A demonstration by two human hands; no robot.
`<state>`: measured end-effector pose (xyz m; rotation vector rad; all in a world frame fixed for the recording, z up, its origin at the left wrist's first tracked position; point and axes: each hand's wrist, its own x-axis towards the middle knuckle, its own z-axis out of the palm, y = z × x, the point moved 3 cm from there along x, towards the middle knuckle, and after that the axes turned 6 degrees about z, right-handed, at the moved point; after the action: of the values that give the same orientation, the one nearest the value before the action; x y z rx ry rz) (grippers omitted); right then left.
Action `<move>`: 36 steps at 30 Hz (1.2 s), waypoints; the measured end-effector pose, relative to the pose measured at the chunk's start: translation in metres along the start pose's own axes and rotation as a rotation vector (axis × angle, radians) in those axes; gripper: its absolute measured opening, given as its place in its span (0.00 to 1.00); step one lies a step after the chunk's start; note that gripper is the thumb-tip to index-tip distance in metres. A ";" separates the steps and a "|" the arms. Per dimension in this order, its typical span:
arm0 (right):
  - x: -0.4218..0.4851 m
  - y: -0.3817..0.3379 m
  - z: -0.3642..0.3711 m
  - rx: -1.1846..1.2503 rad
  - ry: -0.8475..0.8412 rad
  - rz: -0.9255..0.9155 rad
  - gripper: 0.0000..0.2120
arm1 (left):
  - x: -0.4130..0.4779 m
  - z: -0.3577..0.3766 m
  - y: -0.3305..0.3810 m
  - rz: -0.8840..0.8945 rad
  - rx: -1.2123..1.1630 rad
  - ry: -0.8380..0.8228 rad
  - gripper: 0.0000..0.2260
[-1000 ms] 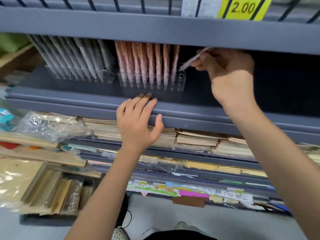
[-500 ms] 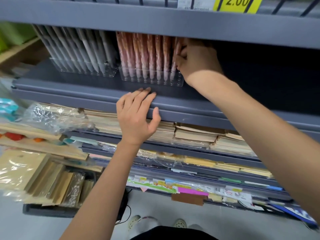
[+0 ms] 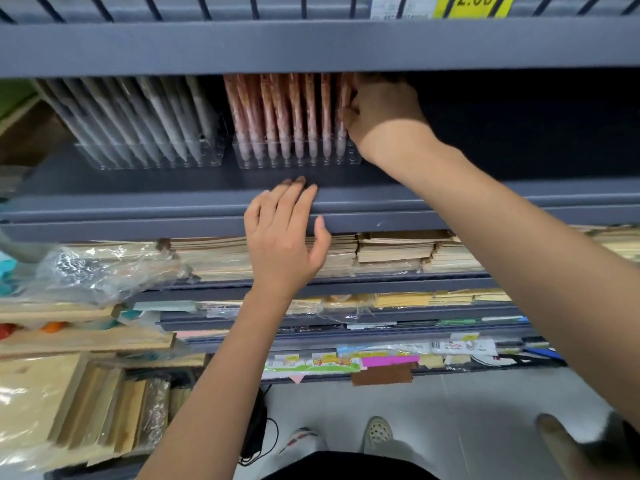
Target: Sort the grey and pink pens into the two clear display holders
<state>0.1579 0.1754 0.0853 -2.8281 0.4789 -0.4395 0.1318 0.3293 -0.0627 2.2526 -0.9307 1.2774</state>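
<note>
Holder: clear plastic | right hand pinches slim pink pen | left hand flat

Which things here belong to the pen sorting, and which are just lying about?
Job: grey pens in the left clear plastic holder; pink pens in the right clear plastic holder; right hand gripping the end pink pen; left hand resting on the grey shelf edge.
Lying about: stacked tan notebooks; crinkled clear plastic bag; yellow price tag.

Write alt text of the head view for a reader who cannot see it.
A right hand pinches the rightmost pink pen in a clear holder on a grey shelf. The left hand rests flat on the shelf edge; grey pens fill the neighbouring holder.
</note>
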 end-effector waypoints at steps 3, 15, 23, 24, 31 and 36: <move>-0.004 -0.003 -0.002 -0.019 -0.003 0.052 0.14 | 0.000 -0.002 -0.001 0.007 -0.029 -0.029 0.17; -0.071 0.038 -0.028 0.502 0.161 0.186 0.07 | 0.020 -0.045 -0.006 -0.417 -0.685 -0.300 0.16; -0.224 0.130 0.007 0.833 0.117 0.487 0.06 | -0.036 -0.082 -0.008 -0.772 -1.225 -0.499 0.08; -0.249 0.148 0.028 0.858 0.095 0.602 0.05 | -0.060 -0.076 -0.002 -0.834 -1.204 -0.598 0.08; -0.447 0.238 0.170 0.790 -0.248 1.340 0.06 | -0.269 -0.043 0.032 -1.154 -0.921 -1.362 0.08; -0.540 0.280 0.197 0.654 -0.584 1.508 0.05 | -0.343 -0.031 0.062 -0.936 -0.719 -1.690 0.10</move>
<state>-0.3424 0.1452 -0.3118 -1.2549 1.6278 0.4446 -0.0557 0.4270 -0.3414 2.1527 -0.3488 -1.3524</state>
